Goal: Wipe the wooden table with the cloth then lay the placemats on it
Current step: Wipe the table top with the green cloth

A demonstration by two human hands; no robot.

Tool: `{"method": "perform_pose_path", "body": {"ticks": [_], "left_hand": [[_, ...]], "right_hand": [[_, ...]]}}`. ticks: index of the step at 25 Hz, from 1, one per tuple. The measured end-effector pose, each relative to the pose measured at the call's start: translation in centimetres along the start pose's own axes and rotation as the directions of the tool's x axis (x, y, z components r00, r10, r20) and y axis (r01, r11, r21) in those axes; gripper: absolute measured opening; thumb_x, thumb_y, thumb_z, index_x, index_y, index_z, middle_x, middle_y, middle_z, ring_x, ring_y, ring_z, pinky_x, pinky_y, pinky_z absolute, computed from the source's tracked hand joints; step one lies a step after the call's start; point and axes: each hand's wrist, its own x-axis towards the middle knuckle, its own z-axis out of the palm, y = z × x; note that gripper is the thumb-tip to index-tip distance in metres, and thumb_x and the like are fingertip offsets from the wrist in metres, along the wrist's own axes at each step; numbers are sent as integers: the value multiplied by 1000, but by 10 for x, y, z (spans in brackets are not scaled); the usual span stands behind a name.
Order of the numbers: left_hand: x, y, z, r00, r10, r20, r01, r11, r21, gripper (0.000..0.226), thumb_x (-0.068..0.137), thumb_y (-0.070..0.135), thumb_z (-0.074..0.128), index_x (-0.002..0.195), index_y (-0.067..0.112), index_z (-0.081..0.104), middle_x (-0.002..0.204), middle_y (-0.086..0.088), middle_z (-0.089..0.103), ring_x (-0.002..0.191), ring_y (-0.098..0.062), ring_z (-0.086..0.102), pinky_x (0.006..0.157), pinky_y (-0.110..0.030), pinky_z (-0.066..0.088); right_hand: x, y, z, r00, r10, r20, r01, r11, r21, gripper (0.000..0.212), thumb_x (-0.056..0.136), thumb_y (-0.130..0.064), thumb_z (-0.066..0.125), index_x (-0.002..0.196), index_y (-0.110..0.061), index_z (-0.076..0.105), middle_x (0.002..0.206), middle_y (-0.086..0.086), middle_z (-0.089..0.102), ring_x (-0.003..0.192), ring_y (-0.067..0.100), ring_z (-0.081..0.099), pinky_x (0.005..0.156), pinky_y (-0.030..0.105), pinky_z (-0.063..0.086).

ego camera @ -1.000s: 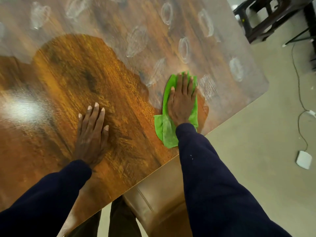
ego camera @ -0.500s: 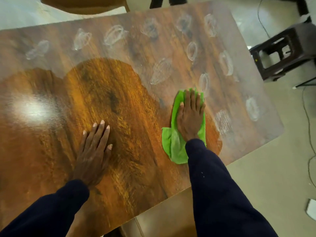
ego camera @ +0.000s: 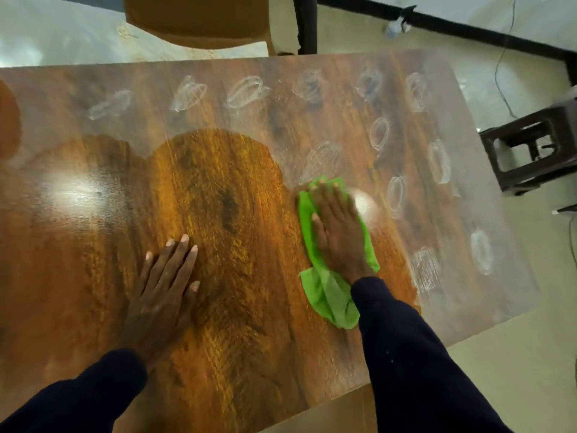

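- I see my right hand (ego camera: 338, 232) lying flat, palm down, on the green cloth (ego camera: 331, 295), pressing it against the wooden tabletop (ego camera: 218, 214).
- The right fingers (ego camera: 327, 190) are extended and lie close together; they are not curled around the cloth, so the hand is open on top of it. This hand is slightly motion-blurred.
- The cloth sits right of centre on the tabletop. One edge shows past the fingertips on the far side, and a bunched tail lies beside my right sleeve (ego camera: 415, 364) on the near side.
- My left hand (ego camera: 162, 295) rests palm down on bare wood left of the cloth and well apart from it. Its fingers (ego camera: 179, 254) are spread and straight, holding nothing.
- The tabletop shows two zones: a glossy, dark amber area (ego camera: 203, 182) around and between both hands, and a dull, hazy band (ego camera: 312, 120) along the far side and the right end.
- White scribbled oval marks (ego camera: 379, 132) lie within the hazy band; the nearest ones are just beyond and to the right of the cloth.
- A brown chair (ego camera: 199, 20) stands at the far edge of the tabletop, and a dark stool (ego camera: 530, 151) stands on the floor to the right.
- I see no placemats in view.
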Motion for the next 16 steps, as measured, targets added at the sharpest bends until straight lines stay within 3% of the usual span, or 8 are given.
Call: {"method": "perform_pose_path", "body": {"ticks": [2,4,9,12,16], "left_hand": [[-2,-1,-2,1000,-3,-10,3,1000,4,58,107,27,37,161,4,36,172,-12,25,161,-31,21,128,-62,21],[-5,-1,-3,1000,-14,-21,15,1000,18,58,107,25,40,160,4,37,172,-12,26,161,-31,22,127,-62,23],[-16,3,-10,999,-23,-40,24,1000,8,57,106,25,40,159,3,39,171,-12,30,160,-31,24,126,-64,24],[-20,0,-22,1000,-8,-27,8,1000,8,57,106,25,39,159,4,38,172,-11,28,160,-31,23,125,-65,25],[-28,-4,-40,1000,6,6,-6,1000,0,57,107,24,36,161,4,35,173,-12,24,161,-32,20,125,-66,23]], "right_hand": [[41,2,0,946,314,-83,-313,949,31,60,111,-39,23,168,-19,26,176,6,20,164,28,12,130,59,15],[84,-17,2,907,407,-108,-406,913,36,60,112,-37,24,167,-16,26,176,9,20,163,32,13,131,58,12],[100,-89,19,994,96,-58,-96,995,15,60,112,-38,23,169,-19,20,177,8,16,164,32,9,131,58,10],[36,-127,23,998,-69,-4,69,994,90,60,114,-34,32,170,-19,16,178,4,8,165,28,-1,132,56,5],[-94,-135,19,979,-160,129,153,986,62,61,115,-35,34,170,-24,11,179,-1,1,165,24,-5,131,58,10]]}}
